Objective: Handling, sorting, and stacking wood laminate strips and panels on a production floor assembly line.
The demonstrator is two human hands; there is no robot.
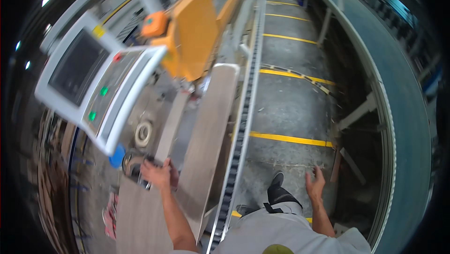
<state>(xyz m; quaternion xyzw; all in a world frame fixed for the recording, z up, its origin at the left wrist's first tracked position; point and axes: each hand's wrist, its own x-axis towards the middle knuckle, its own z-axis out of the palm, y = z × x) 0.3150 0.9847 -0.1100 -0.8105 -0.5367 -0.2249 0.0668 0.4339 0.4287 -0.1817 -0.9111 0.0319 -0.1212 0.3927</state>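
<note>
Head view, left hand outstretched, right hand loosely spread

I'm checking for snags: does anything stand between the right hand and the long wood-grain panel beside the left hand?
Yes: the rail with black segments runs between the right hand and the panel.

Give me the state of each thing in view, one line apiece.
Left hand, fingers spread; grip unclear
Right hand, open, empty
Long brown board, lying lengthwise
Control screen, dark
Green buttons, whether lit unclear
Ring-shaped roll, lying, hole showing
Floor strip, lying bent
</note>
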